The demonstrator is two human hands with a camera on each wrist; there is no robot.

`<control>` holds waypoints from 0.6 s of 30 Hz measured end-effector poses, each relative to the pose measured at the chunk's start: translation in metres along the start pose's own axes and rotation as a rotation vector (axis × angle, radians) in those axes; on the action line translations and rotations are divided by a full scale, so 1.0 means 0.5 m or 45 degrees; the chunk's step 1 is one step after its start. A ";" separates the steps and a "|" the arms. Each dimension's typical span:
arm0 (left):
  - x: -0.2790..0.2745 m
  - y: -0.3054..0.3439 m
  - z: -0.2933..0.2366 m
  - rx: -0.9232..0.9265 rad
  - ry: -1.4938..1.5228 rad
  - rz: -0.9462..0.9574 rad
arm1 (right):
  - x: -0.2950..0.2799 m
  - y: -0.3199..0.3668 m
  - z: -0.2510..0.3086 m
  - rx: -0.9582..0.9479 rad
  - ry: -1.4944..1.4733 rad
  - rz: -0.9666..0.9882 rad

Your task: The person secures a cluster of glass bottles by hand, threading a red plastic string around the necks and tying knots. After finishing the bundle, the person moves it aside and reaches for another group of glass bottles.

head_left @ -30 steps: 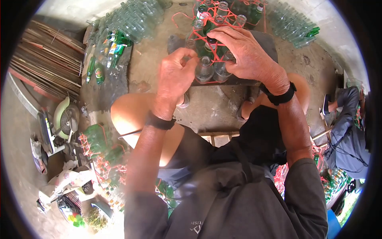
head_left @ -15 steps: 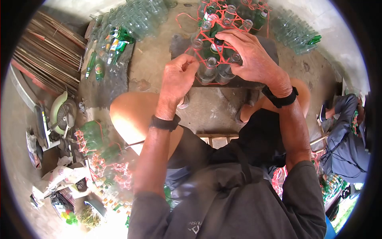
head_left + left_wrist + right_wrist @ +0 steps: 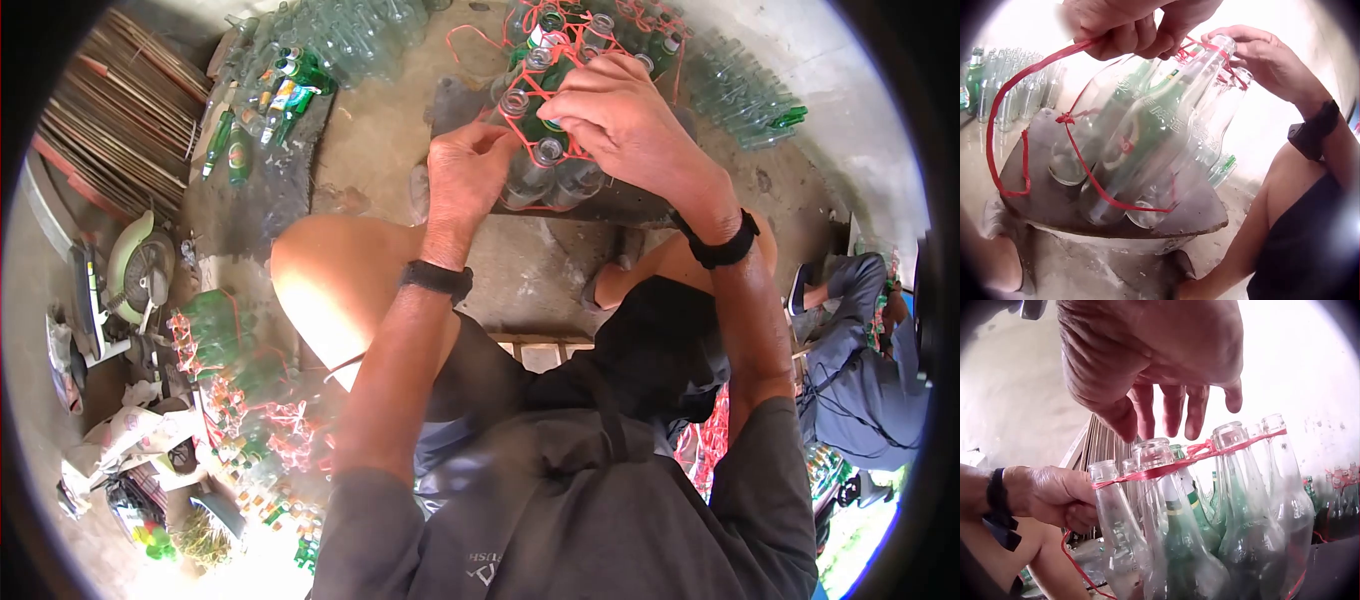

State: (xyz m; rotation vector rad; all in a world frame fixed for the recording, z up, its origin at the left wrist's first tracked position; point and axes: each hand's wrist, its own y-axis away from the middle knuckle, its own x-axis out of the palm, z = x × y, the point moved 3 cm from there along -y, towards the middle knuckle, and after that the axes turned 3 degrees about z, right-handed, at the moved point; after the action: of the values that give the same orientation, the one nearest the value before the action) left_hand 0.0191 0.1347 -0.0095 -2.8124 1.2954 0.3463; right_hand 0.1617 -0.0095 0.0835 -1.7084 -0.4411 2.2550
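Observation:
A cluster of glass bottles, clear ones (image 3: 1147, 150) around a green one (image 3: 1175, 515), stands on a dark board, tied at the necks with red plastic string (image 3: 1179, 465). My left hand (image 3: 468, 180) is at the left side of the cluster, pinching a length of the string. From those fingers a loose strand (image 3: 999, 119) loops down to the board in the left wrist view. Over the bottle tops is my right hand (image 3: 625, 125); in the right wrist view its fingers (image 3: 1194, 412) hang apart just above the mouths, holding nothing.
The dark board (image 3: 640, 205) is in front of my knees. Behind the cluster is another string-tied group of bottles (image 3: 670, 45). Loose bottles crowd the floor at back left (image 3: 350, 40) and right (image 3: 745, 95). Stacked wooden strips (image 3: 120, 120) lie left; another person (image 3: 850, 360) is at right.
My right hand has shifted over the bottle tops, and its fingers now cover the dark-topped bottle seen before. The left hand keeps its pinch on the string. The whole head view has shifted slightly.

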 end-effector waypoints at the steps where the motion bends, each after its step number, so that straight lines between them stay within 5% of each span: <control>1: 0.003 0.002 0.004 -0.003 0.009 -0.003 | 0.001 -0.006 0.006 -0.003 0.003 0.009; 6: 0.008 0.009 0.013 -0.289 0.177 0.073 | 0.028 -0.029 0.004 -0.119 0.167 0.283; 18: 0.031 0.000 0.012 -0.372 0.428 0.070 | 0.056 -0.045 -0.020 -0.279 0.241 0.192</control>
State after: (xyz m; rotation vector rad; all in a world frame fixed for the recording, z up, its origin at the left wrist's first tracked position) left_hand 0.0279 0.1235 -0.0184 -3.1918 1.4939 0.0671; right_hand 0.1645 0.0230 0.0653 -2.1082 -0.5504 2.1842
